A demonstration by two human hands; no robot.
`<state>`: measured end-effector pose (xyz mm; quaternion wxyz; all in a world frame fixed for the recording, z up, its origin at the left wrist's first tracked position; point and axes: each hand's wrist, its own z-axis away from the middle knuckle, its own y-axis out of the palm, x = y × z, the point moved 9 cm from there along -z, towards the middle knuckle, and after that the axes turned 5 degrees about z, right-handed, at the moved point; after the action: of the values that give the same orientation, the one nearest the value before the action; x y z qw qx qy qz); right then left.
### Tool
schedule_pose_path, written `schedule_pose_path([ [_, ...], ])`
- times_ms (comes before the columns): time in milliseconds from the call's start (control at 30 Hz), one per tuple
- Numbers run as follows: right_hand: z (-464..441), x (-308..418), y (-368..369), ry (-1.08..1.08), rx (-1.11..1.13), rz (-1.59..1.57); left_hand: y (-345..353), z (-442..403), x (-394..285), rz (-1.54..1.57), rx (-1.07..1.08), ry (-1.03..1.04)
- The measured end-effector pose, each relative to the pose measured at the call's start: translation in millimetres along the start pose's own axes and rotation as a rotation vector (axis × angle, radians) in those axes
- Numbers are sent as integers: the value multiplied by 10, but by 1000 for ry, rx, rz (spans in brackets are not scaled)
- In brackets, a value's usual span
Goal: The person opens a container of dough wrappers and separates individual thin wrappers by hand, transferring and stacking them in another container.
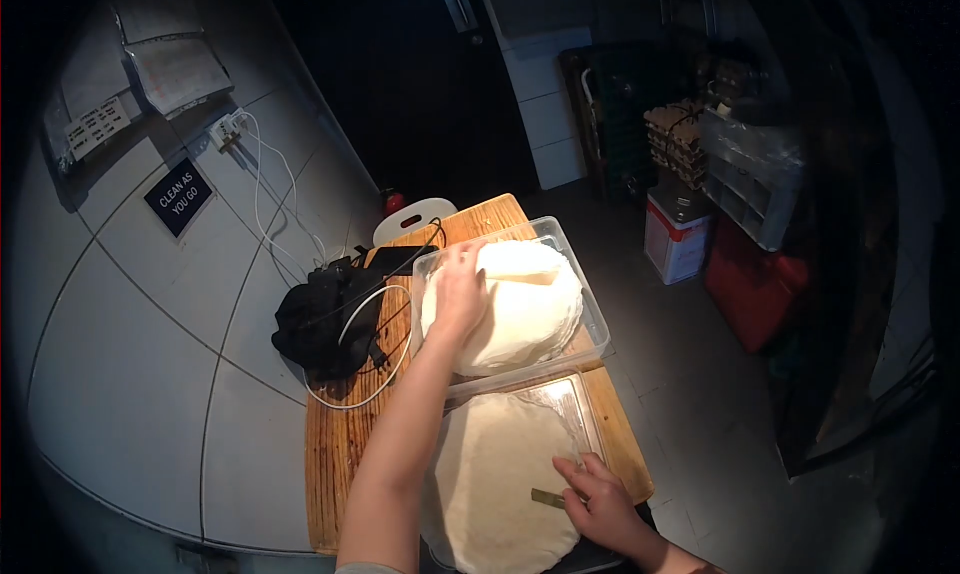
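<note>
My left hand (pixel 462 292) has its fingers bent over the left edge of a stack of pale, round dough sheets (pixel 525 309). The stack sits in a clear plastic container (pixel 597 324), and its top surface is creased near the far side. Closer to me, another round dough sheet (pixel 500 474) lies spread out, partly over a shiny tray (pixel 590 409). Above that sheet's right side, my right hand (pixel 605 504) is closed on a short, flat olive-green strip (pixel 547 497). Its other end is hidden in my fingers.
The wooden table (pixel 335 464) holds a black bag (pixel 325 319) and a white cable (pixel 350 406) on the left. A white board with a handle slot (pixel 415 219) stands at the far edge. Egg trays (pixel 675 139) and a tin (pixel 677 239) are right, beyond the floor.
</note>
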<state>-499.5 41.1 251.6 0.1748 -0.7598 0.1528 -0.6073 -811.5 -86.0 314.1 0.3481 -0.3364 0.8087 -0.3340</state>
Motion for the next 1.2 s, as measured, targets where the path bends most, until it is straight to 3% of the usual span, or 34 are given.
schedule_pose_path([
  [67, 14, -7, 16, -18, -13, 9, 106, -86, -348, 216, 227, -60],
  [167, 19, 7, 27, -39, -23, 18, 195, -228, -626, 88, 176, 110],
  [233, 8, 33, 30, 2, 45, 35, 459, -297, -611, 36, 320, 169],
  [400, 35, 61, -27, -146, -128, -9, 852, -277, -508, -67, 583, 235],
  [700, 44, 15, -7, -72, -50, -76, 776, -428, -336, -329, 642, 214],
  [800, 41, 23, -8, -81, -50, -70, 649, -460, -317, -357, 524, 82],
  [900, 56, 4, 4, -86, -56, -62, 681, -480, -217, -305, 504, 99],
  [1000, 42, 17, 3, -76, -32, -65, 648, -416, -260, -378, 645, 28],
  [1100, 63, -14, 25, -71, -31, -53, 607, -434, -191, -359, 647, -53],
  [1200, 69, -30, 37, -50, -25, -70, 617, -449, -159, -369, 677, -5],
])
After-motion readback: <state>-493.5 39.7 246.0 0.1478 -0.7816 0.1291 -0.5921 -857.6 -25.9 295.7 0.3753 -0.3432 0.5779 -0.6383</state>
